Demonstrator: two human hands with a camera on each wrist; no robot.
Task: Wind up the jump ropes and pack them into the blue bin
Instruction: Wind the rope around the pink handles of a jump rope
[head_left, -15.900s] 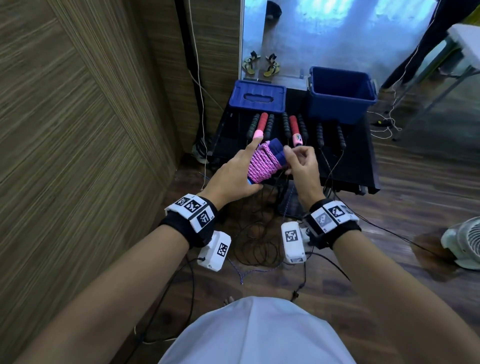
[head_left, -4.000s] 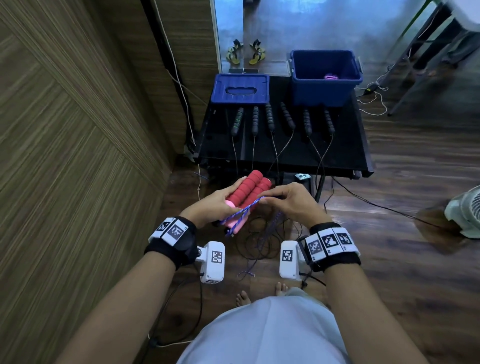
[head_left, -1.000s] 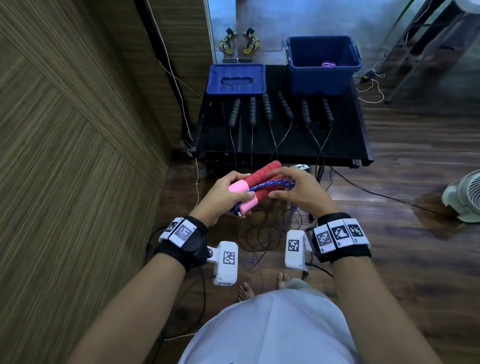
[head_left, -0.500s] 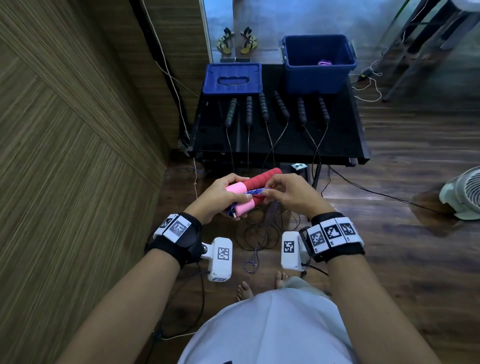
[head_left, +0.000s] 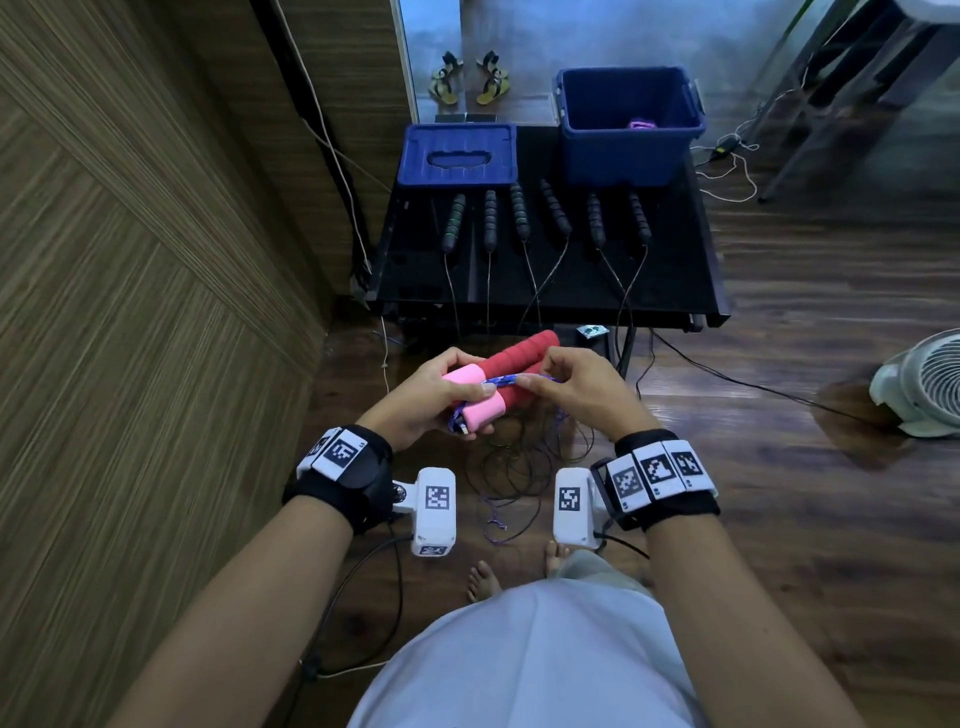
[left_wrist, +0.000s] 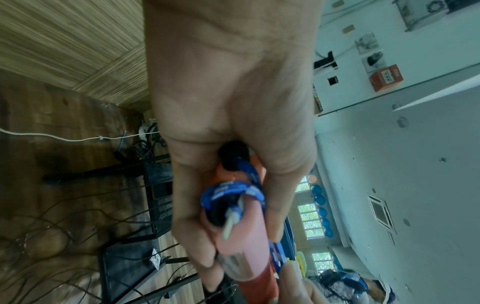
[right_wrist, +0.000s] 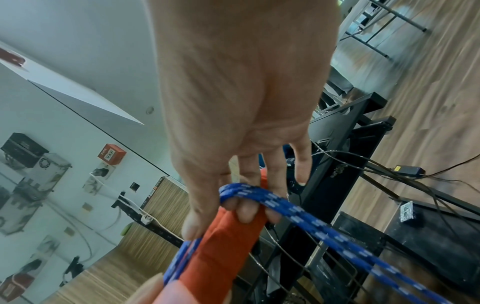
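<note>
My left hand (head_left: 441, 397) grips the two red-and-pink handles (head_left: 511, 358) of a jump rope, held side by side in front of my waist. My right hand (head_left: 569, 384) pinches the blue speckled rope (head_left: 501, 382) where it crosses over the handles. In the right wrist view the blue rope (right_wrist: 298, 209) loops around my fingers and runs off to the lower right. In the left wrist view the rope (left_wrist: 233, 190) lies around the pink handle ends (left_wrist: 249, 236). The blue bin (head_left: 628, 124) stands at the table's back right with a pink wound rope (head_left: 643, 124) inside.
Several black-handled jump ropes (head_left: 519, 213) lie in a row on the black table (head_left: 675, 291), their cords hanging onto the floor (head_left: 514, 467). The blue bin lid (head_left: 457, 153) lies at the back left. A wood-panel wall (head_left: 130, 312) stands left, a white fan (head_left: 924, 379) right.
Over the last second my right hand has carried the blue rope across the handles toward the pink ends. The handles stay in my left hand at about the same height.
</note>
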